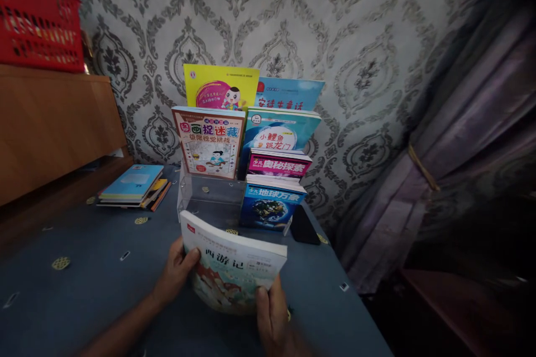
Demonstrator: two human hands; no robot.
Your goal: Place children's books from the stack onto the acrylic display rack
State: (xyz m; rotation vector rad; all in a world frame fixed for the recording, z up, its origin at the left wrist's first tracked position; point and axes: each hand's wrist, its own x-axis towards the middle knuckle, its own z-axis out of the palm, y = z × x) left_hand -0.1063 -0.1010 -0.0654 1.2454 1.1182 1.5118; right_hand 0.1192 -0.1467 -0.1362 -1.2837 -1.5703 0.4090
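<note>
A paperback book (228, 273) with a pale cover is held up between both hands, slightly bowed, its front toward me. My left hand (178, 268) grips its left edge, thumb on the cover. On the right edge, my right hand (272, 309) has its thumb over the cover too. Just beyond is a clear book stand (184, 192) with books in tiers: a brown-bordered picture book (211, 142), a yellow book (221, 81), a teal book (278, 128), a light blue book (293, 92), a magenta book (278, 164) and a dark blue book (270, 206).
A small stack of books (132, 184) lies at the left on the dark patterned table cover (100, 268). Farther left, a red basket (39, 22) sits on a wooden cabinet (54, 128). A flat black object (307, 226) lies right of the stand, near a tied curtain (402, 189).
</note>
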